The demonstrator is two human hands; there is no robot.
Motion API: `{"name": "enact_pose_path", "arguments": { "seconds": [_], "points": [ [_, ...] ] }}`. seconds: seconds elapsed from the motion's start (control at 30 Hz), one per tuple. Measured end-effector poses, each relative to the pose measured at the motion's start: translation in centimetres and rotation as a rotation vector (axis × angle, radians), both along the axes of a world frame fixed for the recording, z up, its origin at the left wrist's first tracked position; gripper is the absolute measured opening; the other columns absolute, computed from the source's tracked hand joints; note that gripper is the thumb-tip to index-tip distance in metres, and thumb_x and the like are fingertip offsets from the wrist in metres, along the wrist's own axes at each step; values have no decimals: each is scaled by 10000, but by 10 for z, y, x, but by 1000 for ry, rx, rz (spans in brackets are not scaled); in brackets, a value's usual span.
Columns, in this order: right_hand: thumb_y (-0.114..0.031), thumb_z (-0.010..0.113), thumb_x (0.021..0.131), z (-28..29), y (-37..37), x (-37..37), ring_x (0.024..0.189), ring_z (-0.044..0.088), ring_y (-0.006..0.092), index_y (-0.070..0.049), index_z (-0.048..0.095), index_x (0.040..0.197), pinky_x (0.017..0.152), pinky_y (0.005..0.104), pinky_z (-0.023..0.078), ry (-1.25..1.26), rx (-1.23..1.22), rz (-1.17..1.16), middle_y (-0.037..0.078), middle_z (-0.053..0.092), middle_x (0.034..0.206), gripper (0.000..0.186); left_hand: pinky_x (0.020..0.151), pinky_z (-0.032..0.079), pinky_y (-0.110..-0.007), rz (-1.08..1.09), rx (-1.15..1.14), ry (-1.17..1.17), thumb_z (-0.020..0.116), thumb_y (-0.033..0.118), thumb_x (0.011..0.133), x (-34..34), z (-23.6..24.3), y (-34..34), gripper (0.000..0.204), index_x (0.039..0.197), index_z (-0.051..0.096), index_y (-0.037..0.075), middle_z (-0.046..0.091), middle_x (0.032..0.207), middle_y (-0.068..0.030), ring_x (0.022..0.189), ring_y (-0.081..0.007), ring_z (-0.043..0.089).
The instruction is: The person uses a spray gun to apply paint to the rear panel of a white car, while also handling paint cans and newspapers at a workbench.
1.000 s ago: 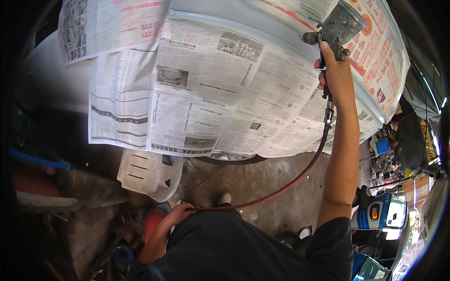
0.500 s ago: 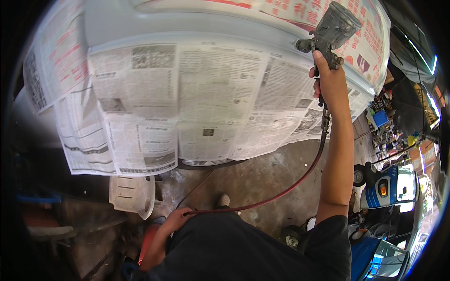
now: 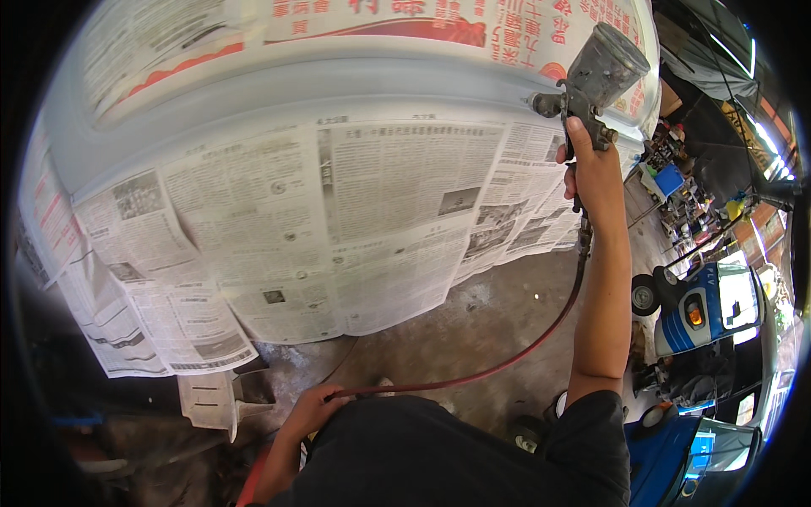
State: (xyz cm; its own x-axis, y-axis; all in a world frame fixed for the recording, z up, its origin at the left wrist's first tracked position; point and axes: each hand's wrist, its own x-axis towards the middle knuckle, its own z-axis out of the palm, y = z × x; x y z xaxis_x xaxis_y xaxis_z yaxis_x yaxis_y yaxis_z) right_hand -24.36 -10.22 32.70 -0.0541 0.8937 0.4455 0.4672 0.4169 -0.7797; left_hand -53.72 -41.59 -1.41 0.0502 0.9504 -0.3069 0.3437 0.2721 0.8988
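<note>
Red hose (image 3: 439,384) and spray gun (image 3: 596,83) in left (image 3: 311,411) and right hands (image 3: 600,179) respectively

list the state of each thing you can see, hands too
right hand: closed around the spray gun
left hand: closed on the hose
spray gun: held up, cup on top; can't tell if spraying
hose: joined to the spray gun, bowed between the hands
newspaper: spread over the panel, lower edges hanging
panel: partly covered, grey strip bare
chair: partly hidden behind newspaper

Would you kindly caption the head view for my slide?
Right hand grips a spray gun, left hand its red hose, near newspaper-draped bodywork.
</note>
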Motion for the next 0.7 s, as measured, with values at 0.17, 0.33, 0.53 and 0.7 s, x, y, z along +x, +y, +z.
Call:
{"name": "enact_pose_path", "arguments": {
  "seconds": [0.17, 0.33, 0.53, 0.7],
  "points": [
    [-451, 579, 974, -4, 33, 52, 354, 441, 95, -4, 605, 924, 325, 258, 345, 33, -9, -62, 45, 575, 665, 450, 731, 494, -324, -1, -12, 0, 674, 202, 896, 31, 25, 32, 217, 1044, 704, 46, 690, 888, -127, 783, -218, 643],
    [-452, 586, 971, -4, 54, 88, 345, 439, 100, -7, 604, 889, 321, 260, 332, 82, 7, -112, 44, 571, 656, 452, 717, 495, -326, -13, 29, -14, 676, 199, 894, 44, 32, 58, 213, 1034, 698, 40, 685, 879, -122, 775, -212, 640],
    [-469, 569, 975, -5, 77, 129, 350, 439, 100, -37, 579, 898, 318, 265, 358, 59, 25, -202, 46, 581, 670, 439, 708, 499, -327, -48, 51, -16, 685, 194, 891, 55, 40, 85, 203, 1014, 692, 32, 681, 874, -122, 774, -217, 644],
    [-455, 564, 983, -3, 89, 153, 363, 458, 102, -32, 581, 880, 327, 262, 367, 73, 50, -270, 43, 585, 659, 436, 705, 504, -332, -62, 53, -24, 688, 185, 891, 65, 47, 100, 200, 1018, 690, 31, 686, 887, -124, 788, -234, 654]
  ]
}}
